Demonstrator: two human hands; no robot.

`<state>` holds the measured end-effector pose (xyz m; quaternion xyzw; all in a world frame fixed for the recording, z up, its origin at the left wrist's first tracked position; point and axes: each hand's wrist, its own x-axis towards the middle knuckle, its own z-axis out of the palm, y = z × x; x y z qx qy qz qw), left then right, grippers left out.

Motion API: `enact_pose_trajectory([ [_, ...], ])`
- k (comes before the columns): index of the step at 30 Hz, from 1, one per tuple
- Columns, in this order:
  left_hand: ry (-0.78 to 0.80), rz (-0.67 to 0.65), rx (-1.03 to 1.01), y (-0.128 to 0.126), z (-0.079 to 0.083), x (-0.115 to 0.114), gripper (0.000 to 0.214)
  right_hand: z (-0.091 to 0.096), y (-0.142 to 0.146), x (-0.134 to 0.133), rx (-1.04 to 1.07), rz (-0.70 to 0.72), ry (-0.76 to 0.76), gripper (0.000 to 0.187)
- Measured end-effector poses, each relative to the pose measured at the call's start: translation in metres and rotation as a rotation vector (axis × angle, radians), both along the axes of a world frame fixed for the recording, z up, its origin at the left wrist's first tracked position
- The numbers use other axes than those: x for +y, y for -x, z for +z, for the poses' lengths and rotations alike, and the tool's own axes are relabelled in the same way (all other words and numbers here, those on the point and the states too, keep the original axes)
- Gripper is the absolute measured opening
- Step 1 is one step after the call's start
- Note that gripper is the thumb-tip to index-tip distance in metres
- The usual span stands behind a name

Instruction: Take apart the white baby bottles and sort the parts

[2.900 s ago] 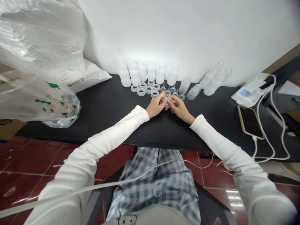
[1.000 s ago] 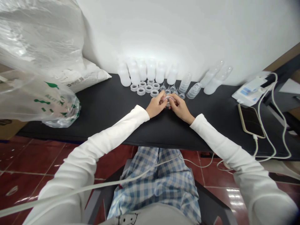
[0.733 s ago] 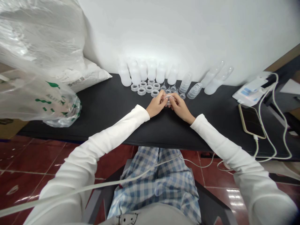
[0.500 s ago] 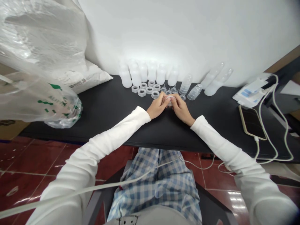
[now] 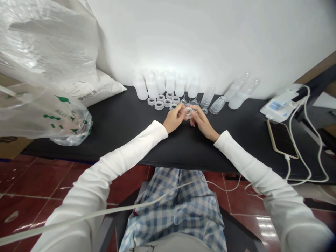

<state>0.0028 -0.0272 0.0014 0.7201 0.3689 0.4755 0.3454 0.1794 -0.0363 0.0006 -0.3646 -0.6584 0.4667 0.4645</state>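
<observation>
Between my two hands, above the black table, is a translucent white ring (image 5: 188, 112), its open face turned toward me. My left hand (image 5: 174, 119) is closed on the ring's left side. The fingers of my right hand (image 5: 201, 120) grip its right side, with some fingertips curling below it. Just behind my hands stand several clear bottle nipples (image 5: 194, 101), partly hidden by my fingers. To the left lie several loose collar rings (image 5: 159, 105) in rows. Whether a nipple sits inside the held ring is too small to tell.
A row of frosted baby bottles (image 5: 151, 85) stands along the wall. Stacked clear caps (image 5: 217, 105) and two capped bottles (image 5: 243, 94) are to the right. A phone (image 5: 282, 138) with white cables lies farther right. Plastic bags (image 5: 68, 115) fill the left end.
The ring between my hands has turned so its open face shows. My right fingers have shifted and spread somewhat below it. The camera view has moved slightly.
</observation>
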Motion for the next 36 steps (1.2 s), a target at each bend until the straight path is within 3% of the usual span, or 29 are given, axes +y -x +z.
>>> enact_pose_trajectory([
  [5,-0.029,-0.002,-0.012,0.008,-0.004,0.014,0.018,-0.002,-0.003,0.006,0.136,-0.020,0.170,0.069],
  [10,-0.016,-0.031,-0.032,0.007,-0.013,0.018,0.017,0.000,-0.001,0.005,0.098,-0.022,0.111,0.056],
  [14,-0.172,-0.007,0.003,0.011,-0.019,0.026,0.022,-0.001,-0.001,0.003,0.114,-0.096,0.007,0.049],
  [16,-0.317,0.096,0.074,0.022,-0.018,0.034,0.026,-0.003,-0.002,0.004,0.094,-0.142,-0.065,0.049],
  [18,-0.446,0.292,0.122,0.039,-0.015,0.044,0.033,-0.005,-0.003,0.005,0.062,-0.188,-0.128,0.048],
  [23,-0.539,0.763,0.154,0.093,-0.009,0.070,0.073,-0.008,-0.004,0.006,-0.044,-0.256,-0.183,0.047],
  [29,-0.293,1.016,0.136,0.130,-0.012,0.090,0.093,-0.006,-0.002,0.003,-0.093,-0.268,-0.228,0.043],
  [33,-0.087,1.012,0.137,0.135,-0.012,0.095,0.101,-0.007,-0.001,0.003,-0.087,-0.280,-0.228,0.044],
  [36,-0.021,0.964,0.135,0.136,-0.012,0.097,0.100,-0.008,0.001,0.004,-0.063,-0.282,-0.194,0.049],
])
